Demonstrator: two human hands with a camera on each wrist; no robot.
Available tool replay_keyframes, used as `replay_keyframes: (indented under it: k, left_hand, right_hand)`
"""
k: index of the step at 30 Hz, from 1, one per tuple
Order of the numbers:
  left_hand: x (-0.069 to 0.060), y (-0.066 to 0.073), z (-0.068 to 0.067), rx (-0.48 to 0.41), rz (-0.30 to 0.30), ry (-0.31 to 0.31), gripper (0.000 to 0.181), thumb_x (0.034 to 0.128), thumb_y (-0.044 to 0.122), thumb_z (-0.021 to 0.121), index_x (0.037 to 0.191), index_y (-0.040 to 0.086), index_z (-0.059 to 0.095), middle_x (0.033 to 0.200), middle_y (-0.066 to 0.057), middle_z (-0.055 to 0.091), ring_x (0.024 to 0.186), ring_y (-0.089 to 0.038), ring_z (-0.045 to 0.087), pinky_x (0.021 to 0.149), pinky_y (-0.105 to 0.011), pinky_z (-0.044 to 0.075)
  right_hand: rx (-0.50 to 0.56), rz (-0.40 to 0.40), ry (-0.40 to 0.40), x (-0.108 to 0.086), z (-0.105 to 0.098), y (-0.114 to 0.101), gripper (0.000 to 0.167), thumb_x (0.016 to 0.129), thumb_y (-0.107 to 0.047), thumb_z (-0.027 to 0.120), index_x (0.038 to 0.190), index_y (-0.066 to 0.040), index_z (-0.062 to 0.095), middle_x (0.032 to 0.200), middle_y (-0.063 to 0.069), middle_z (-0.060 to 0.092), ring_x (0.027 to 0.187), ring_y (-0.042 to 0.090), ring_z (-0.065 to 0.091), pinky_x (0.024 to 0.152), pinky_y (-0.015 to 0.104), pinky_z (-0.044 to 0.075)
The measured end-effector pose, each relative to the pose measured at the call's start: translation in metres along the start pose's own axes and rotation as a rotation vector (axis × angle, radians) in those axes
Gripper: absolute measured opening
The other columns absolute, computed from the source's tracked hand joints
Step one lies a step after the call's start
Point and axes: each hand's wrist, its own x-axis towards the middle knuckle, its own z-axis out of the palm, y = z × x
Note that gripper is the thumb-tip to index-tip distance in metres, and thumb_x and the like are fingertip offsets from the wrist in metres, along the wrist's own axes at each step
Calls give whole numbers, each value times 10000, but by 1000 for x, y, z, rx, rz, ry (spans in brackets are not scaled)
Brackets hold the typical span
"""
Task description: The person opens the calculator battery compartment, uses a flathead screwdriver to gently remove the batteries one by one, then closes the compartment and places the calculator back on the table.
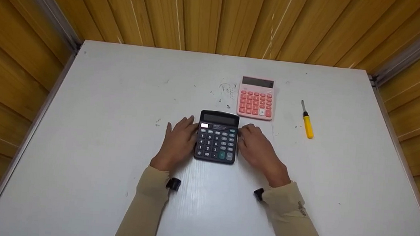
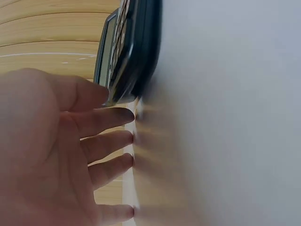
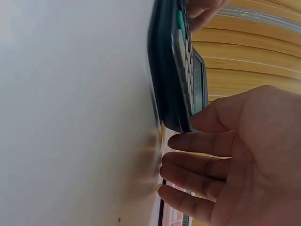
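A black calculator [image 1: 216, 137] lies face up on the white table between the two hands, its display at the far end. My left hand [image 1: 179, 142] is at its left edge; in the left wrist view the thumb of that hand [image 2: 61, 141] touches the calculator's side [image 2: 141, 52], and the other fingers are spread with their tips on the table. My right hand [image 1: 260, 150] is at the right edge; in the right wrist view its thumb [image 3: 211, 117] touches the calculator's side [image 3: 169, 70], with fingers extended below.
Behind and to the right of the black calculator lies a pink calculator [image 1: 256, 99]. Farther right is a screwdriver with a yellow handle [image 1: 308, 126]. Wood-patterned walls [image 1: 203, 16] stand around the white table [image 1: 93, 124].
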Motion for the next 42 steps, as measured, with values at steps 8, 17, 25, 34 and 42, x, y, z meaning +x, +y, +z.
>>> replay_keyframes:
  k: [8, 17, 25, 34, 42]
  left_hand:
    - [0, 3, 0, 28, -10, 4, 422, 1119, 210, 492, 1492, 49, 610, 1651, -158, 423, 1566, -357, 304, 1228, -697, 81]
    - [1, 4, -3, -58, 7, 0, 448, 1116, 227, 515, 1518, 38, 579, 1631, -176, 447, 1575, -359, 281, 1224, -708, 52]
    - [3, 8, -4, -183, 26, -7, 457, 1117, 178, 498, 1547, 31, 536, 1599, -175, 488, 1568, -359, 296, 1245, -659, 97]
    - [3, 10, -5, -395, 97, 16, 480, 1099, 95, 429, 1550, -63, 475, 1508, -199, 577, 1458, -330, 484, 1216, -457, 341]
    - [4, 9, -4, -411, 184, 60, 489, 1048, -64, 556, 1534, -62, 501, 1406, -164, 665, 1429, -315, 518, 1194, -440, 376]
  right_hand:
    - [-23, -26, 64, -2, 7, -5, 393, 1097, -168, 541, 1369, 104, 624, 1216, 175, 567, 1108, 320, 533, 995, 489, 491]
    - [-77, -60, 91, -3, 10, -3, 352, 1106, -148, 531, 1318, 120, 614, 1218, 197, 541, 1095, 330, 508, 973, 494, 484]
    - [-64, -52, 117, -3, 8, -2, 319, 1098, -161, 567, 1250, 108, 647, 1160, 196, 567, 1051, 335, 531, 933, 506, 501]
    - [6, 3, 160, -4, 7, -5, 351, 1073, -161, 637, 1325, 80, 603, 1199, 205, 639, 1073, 320, 634, 944, 504, 542]
    - [-15, -64, 143, -8, 8, -10, 420, 1087, -233, 611, 1345, 98, 598, 1196, 221, 650, 1050, 325, 636, 892, 516, 555]
